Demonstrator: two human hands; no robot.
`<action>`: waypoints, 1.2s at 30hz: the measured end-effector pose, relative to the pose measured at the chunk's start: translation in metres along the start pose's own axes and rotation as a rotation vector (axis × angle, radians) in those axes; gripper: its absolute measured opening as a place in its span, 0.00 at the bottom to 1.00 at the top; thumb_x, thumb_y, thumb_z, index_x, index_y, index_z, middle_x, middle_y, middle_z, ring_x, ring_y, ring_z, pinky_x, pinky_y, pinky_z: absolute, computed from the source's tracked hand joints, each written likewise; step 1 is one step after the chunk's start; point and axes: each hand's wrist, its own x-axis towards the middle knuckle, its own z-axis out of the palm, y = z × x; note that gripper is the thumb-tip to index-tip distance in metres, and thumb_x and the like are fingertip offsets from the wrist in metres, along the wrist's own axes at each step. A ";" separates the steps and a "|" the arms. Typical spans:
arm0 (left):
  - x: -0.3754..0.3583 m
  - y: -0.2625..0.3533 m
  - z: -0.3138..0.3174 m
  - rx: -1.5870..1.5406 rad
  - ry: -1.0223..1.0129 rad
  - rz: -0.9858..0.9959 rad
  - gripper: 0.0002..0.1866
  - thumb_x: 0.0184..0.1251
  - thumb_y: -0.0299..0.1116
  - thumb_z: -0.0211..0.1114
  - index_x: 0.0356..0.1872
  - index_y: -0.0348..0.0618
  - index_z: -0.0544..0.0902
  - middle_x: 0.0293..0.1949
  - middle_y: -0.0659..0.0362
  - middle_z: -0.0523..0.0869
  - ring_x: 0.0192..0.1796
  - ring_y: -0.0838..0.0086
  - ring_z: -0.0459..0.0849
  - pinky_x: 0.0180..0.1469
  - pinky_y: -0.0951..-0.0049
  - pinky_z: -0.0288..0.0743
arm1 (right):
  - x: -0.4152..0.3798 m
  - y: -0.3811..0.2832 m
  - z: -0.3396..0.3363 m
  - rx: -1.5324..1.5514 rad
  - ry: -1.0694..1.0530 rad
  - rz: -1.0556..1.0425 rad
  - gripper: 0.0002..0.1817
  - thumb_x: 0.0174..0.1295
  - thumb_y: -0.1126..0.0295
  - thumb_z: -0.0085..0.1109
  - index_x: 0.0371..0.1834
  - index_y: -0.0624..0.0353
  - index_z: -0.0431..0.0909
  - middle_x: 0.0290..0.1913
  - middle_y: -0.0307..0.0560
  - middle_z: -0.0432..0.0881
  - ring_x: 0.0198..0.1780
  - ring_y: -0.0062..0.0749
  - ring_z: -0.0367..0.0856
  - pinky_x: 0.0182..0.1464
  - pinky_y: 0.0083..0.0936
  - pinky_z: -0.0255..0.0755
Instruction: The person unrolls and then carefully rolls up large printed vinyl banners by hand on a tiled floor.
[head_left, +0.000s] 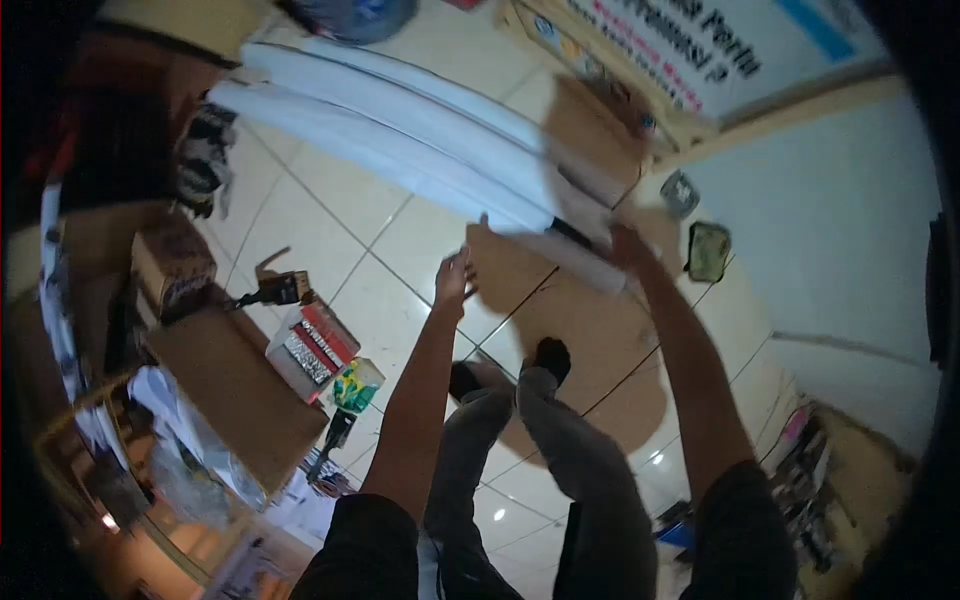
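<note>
Several long white rolls (370, 140) lie side by side on the tiled floor, running from the upper left towards the centre right. A dark band (573, 232) crosses the nearest roll close to its right end. My left hand (456, 278) is held above the floor, just short of the nearest roll, with its fingers apart and nothing in them. At the right end of the rolls is my right hand (627, 246), dim and blurred in shadow. Whether it touches a roll or grips anything is not visible.
Cardboard boxes (225, 385) and a red-and-white box (318, 345) stand at the left. A lettered banner (740, 50) leans at the upper right. Near the right wall lie a green pouch-like item (708, 251) and a grey item (680, 194). Clutter (810, 490) fills the lower right.
</note>
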 end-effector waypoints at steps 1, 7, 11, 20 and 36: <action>0.056 -0.013 0.004 -0.024 -0.039 -0.027 0.30 0.64 0.56 0.62 0.55 0.40 0.72 0.39 0.60 0.75 0.41 0.75 0.76 0.39 0.69 0.74 | 0.050 0.006 0.000 0.032 0.087 -0.059 0.34 0.60 0.48 0.56 0.61 0.64 0.69 0.59 0.61 0.74 0.63 0.55 0.69 0.66 0.43 0.62; 0.238 -0.041 0.030 -0.273 0.112 0.346 0.28 0.62 0.59 0.63 0.38 0.38 0.79 0.27 0.63 0.76 0.22 0.77 0.70 0.26 0.75 0.69 | 0.213 0.001 0.029 -0.144 0.471 -0.093 0.45 0.53 0.35 0.56 0.67 0.59 0.63 0.69 0.60 0.62 0.69 0.57 0.62 0.68 0.48 0.59; 0.204 0.002 0.058 -0.126 0.051 0.280 0.25 0.73 0.48 0.52 0.68 0.58 0.66 0.34 0.63 0.81 0.26 0.78 0.77 0.21 0.77 0.70 | 0.246 -0.021 0.039 -0.011 0.326 0.012 0.50 0.46 0.28 0.58 0.60 0.62 0.70 0.60 0.63 0.73 0.62 0.57 0.71 0.64 0.55 0.61; 0.233 -0.038 -0.031 0.052 -0.379 0.010 0.27 0.68 0.48 0.61 0.56 0.34 0.72 0.49 0.50 0.80 0.49 0.62 0.81 0.49 0.62 0.80 | 0.104 -0.058 0.086 0.258 0.312 -0.125 0.59 0.37 0.36 0.69 0.67 0.68 0.59 0.64 0.68 0.62 0.66 0.61 0.61 0.64 0.59 0.57; -0.023 -0.312 0.118 0.833 -1.047 -0.799 0.32 0.67 0.54 0.56 0.61 0.37 0.72 0.52 0.51 0.78 0.54 0.61 0.77 0.56 0.59 0.71 | -0.343 0.212 0.292 0.251 0.140 0.417 0.39 0.48 0.60 0.71 0.64 0.58 0.67 0.61 0.58 0.71 0.67 0.54 0.64 0.67 0.46 0.58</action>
